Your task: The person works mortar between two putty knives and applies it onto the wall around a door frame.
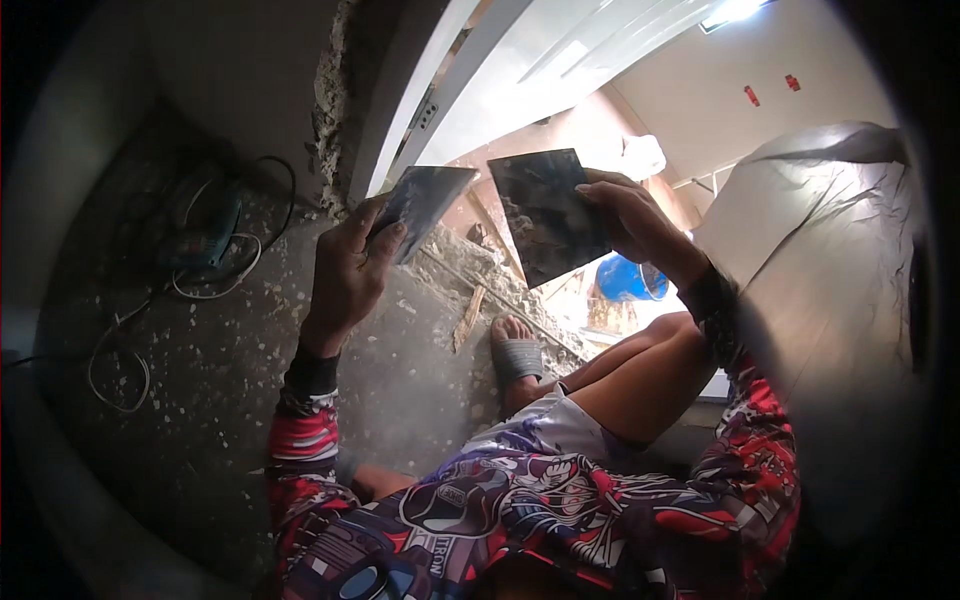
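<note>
My left hand (358,262) grips a dark, flat tile-like piece (428,205) by its near left edge, thumb on the upper face. Across a narrow gap, my right hand (635,222) pinches a larger dark rectangular tile (548,215) at its right edge, with the thumb on the face turned toward me. Both pieces are held up off the floor, tilted and apart from each other. Their faces look smooth with pale smudges; the material is hard to make out. The fingers behind the right tile are hidden.
A white door (560,75) stands open ahead beside a rough, broken wall edge (330,110). A corded power tool (205,235) lies on the speckled floor at left. A wood splinter (468,318) lies near my sandalled foot (517,355). Beyond are a blue bucket (625,280) and grey sheeting (830,300).
</note>
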`<action>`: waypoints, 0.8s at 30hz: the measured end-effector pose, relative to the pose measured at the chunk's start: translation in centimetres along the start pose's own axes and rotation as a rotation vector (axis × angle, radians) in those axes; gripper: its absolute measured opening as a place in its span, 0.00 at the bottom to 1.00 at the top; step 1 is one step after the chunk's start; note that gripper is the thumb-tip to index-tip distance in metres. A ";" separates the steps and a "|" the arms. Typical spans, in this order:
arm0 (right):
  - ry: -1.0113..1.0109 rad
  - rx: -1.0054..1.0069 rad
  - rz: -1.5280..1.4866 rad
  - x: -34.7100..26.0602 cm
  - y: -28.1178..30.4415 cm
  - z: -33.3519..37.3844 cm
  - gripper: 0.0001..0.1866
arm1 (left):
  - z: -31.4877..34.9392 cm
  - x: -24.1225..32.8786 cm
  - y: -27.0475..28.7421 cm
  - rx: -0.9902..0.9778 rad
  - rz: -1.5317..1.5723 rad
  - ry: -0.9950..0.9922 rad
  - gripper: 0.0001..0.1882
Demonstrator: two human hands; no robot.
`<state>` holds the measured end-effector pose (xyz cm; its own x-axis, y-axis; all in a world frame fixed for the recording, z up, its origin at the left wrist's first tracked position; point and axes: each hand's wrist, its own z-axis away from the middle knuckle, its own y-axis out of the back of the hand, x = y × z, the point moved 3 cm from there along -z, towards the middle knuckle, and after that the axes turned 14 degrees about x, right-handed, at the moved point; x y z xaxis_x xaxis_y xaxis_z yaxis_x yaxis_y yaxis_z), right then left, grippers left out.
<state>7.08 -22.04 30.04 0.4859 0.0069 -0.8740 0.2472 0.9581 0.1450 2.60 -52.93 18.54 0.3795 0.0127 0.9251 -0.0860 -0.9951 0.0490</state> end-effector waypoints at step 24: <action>-0.186 0.057 0.098 3.4 1.3 -6.8 0.08 | 5.6 -3.8 -8.5 -0.139 0.762 0.926 0.14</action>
<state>3.38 -18.86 24.07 0.6550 0.0410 -0.7545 0.2356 0.9377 0.2555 7.08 -45.04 12.48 -0.6108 -0.4507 0.6509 -0.1204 -0.7597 -0.6391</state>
